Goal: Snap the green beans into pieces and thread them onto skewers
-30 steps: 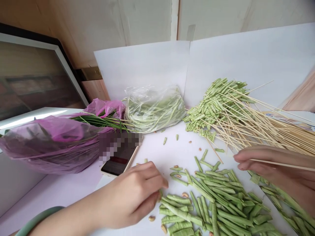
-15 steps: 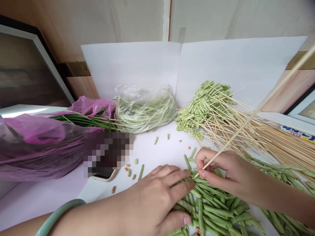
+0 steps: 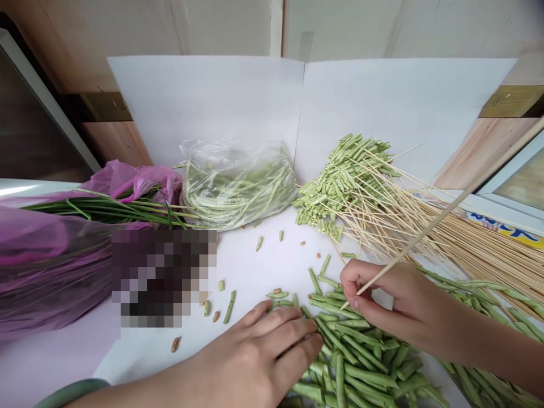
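Right hand [image 3: 385, 300]: thumb and fingertips close in a pinch on a bamboo skewer [image 3: 419, 233], its tip pointing toward 8 o'clock at the cut green beans [image 3: 357, 362]. Left hand [image 3: 255, 354]: fingers [image 3: 293, 334] extended and slightly parted, fingertips touching the pile's 9 o'clock edge. Beans threaded on skewers [image 3: 340, 181] lie at 12 o'clock from the pile; a clear plastic bag of long beans [image 3: 238, 187] lies at 11 o'clock.

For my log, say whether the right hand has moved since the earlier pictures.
Yes: the right hand has moved left, closer to the clear plastic bag of beans.
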`<state>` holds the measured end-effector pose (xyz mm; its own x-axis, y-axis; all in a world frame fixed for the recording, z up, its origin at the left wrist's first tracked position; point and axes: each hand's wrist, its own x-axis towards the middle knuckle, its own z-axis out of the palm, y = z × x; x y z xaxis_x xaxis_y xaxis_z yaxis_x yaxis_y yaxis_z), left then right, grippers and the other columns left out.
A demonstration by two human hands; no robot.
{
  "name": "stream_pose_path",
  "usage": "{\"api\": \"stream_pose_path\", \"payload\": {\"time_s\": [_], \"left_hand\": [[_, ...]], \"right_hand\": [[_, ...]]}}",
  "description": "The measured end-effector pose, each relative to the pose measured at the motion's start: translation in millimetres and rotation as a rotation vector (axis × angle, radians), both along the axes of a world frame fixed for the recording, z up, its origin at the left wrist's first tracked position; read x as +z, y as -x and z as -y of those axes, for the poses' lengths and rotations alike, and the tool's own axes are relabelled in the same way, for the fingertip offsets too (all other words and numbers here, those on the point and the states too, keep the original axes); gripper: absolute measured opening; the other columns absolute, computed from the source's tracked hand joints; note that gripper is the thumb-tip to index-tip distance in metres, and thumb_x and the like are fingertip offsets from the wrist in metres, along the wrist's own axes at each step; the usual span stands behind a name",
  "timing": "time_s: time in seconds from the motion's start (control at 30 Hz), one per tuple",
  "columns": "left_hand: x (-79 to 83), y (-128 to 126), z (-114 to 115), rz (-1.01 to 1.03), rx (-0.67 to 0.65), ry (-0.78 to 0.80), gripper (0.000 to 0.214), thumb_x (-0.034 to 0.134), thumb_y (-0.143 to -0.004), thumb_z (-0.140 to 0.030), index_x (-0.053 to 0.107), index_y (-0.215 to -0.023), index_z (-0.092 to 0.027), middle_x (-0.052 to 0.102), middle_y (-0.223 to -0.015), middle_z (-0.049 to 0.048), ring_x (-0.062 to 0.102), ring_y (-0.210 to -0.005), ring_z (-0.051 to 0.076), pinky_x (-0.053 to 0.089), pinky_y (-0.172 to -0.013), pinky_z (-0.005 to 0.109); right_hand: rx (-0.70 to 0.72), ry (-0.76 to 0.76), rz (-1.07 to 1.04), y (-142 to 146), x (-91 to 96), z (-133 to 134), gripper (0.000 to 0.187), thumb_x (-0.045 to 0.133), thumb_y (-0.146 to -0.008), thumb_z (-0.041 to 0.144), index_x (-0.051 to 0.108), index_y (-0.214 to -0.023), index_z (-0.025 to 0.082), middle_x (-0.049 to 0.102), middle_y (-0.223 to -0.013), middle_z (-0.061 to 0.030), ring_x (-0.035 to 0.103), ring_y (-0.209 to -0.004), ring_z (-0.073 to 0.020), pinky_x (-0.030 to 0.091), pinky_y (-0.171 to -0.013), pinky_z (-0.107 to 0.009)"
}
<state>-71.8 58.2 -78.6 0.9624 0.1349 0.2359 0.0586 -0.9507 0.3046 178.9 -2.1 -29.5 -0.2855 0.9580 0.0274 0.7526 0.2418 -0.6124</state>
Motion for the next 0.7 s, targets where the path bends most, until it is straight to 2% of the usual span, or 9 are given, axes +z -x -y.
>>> {"api": "stream_pose_path", "payload": {"time_s": [0.2, 0.33, 0.5, 0.7], "left_hand": [[-4.8, 0.4, -1.5, -0.036, 0.023, -0.075, 0.040, 0.033, -0.100, -0.030, 0.041, -0.138, -0.020, 0.049, -0.142, 0.0031, 0.042, -0.131, 0.020, 0.023, -0.115, 0.033], [-9.8, 0.1, 0.4, 0.028, 0.037, -0.087, 0.040, 0.034, -0.099, -0.034, 0.042, -0.137, -0.021, 0.050, -0.141, 0.0043, 0.043, -0.130, 0.021, 0.024, -0.115, 0.036], [-11.8, 0.8, 2.2, 0.070, 0.032, -0.095, 0.042, 0.035, -0.098, -0.039, 0.043, -0.136, -0.024, 0.046, -0.143, 0.0097, 0.042, -0.131, 0.028, 0.032, -0.111, 0.045], [0.7, 0.7, 2.0, 0.003, 0.026, -0.012, 0.037, 0.036, -0.098, -0.034, 0.048, -0.133, -0.029, 0.053, -0.138, 0.0025, 0.042, -0.131, 0.023, 0.028, -0.114, 0.040]], "right_hand": [[0.010, 0.085, 0.016, -3.1, 0.1, -0.5, 0.015, 0.042, -0.088, 0.018, 0.043, -0.073, 0.022, 0.043, -0.064, 0.0046, 0.040, -0.056, -0.0110, 0.031, -0.051, -0.023], [0.011, 0.157, -0.108, 2.1, 2.5, 2.0, 0.014, 0.042, -0.087, 0.018, 0.044, -0.073, 0.022, 0.044, -0.062, 0.0051, 0.038, -0.054, -0.0103, 0.030, -0.049, -0.022], [0.047, 0.231, -0.163, 10.2, 3.8, 6.6, 0.015, 0.039, -0.090, 0.024, 0.046, -0.077, 0.022, 0.052, -0.069, 0.0017, 0.046, -0.055, -0.0109, 0.032, -0.048, -0.022], [0.081, 0.214, -0.170, 14.7, 2.5, 9.3, 0.016, 0.041, -0.092, 0.026, 0.048, -0.078, 0.022, 0.051, -0.065, 0.0023, 0.049, -0.056, -0.0113, 0.034, -0.050, -0.022]]}}
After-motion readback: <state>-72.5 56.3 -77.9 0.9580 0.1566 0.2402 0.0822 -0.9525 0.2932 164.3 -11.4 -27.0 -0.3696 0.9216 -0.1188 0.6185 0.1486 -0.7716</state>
